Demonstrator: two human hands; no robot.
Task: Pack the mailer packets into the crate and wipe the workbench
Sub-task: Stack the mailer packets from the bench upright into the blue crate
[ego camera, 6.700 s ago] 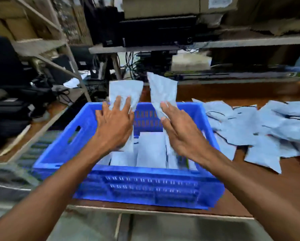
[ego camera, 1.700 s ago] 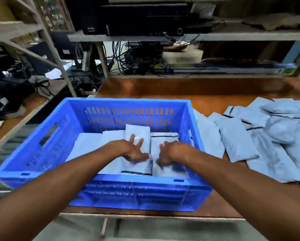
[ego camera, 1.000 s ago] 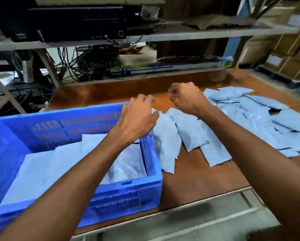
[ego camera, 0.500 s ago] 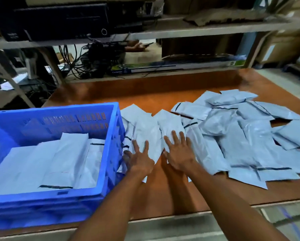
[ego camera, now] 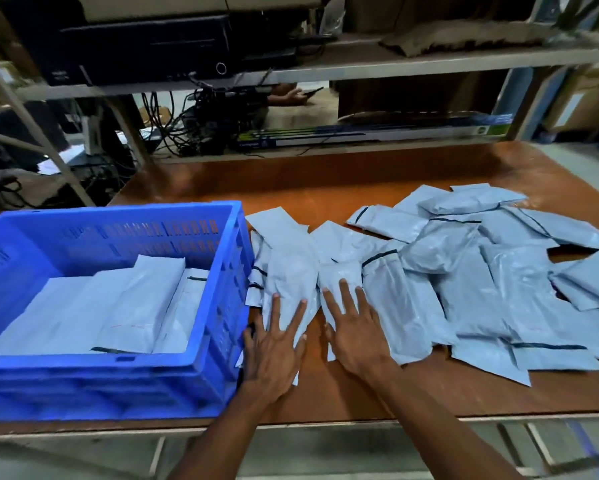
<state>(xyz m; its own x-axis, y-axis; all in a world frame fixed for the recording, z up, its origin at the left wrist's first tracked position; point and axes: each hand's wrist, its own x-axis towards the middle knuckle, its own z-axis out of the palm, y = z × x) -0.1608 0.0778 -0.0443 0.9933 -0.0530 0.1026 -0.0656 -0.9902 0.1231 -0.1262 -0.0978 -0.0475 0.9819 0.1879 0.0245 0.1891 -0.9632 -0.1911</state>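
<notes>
Pressing left hand (ego camera: 274,351) flat, fingers straight and spread, onto a grey mailer packet (ego camera: 291,271) lying just beside the blue crate (ego camera: 118,386), at its right wall. Pressing right hand (ego camera: 360,337) the same way, flat and relaxed, onto the next packet (ego camera: 339,268). Gripping nothing yet w/ either of the hands.

Judging these as light, soft poly bags: thin film, prob. slippery, sagging and crinkling once lifted, not fragile by the look. Noting some puffed w/ contents, others nearly flat. Expecting sliding over each other & over the counter (ego camera: 326,188) rather than tidy stacking. Taking hold best at a short end, prob. near the dark seal strip, thumb under & fingers on top, or dragging toward the counter's near edge to get a thumb beneath. Avoiding a mid-film pinch, likely just bunching it.

Checking the crate, sitting at the counter's near left: already holding several packets (ego camera: 83,313), lying flat and overlapping across the floor in a shallow layer, well below the rim, so prob. plenty of room remaining. Finding the bulk of the pile (ego camera: 481,289) loose on the counter, right of the hands, heaped & overlapping, apart from the crate. Reckoning packing far from done, wiping not yet begun.
</notes>
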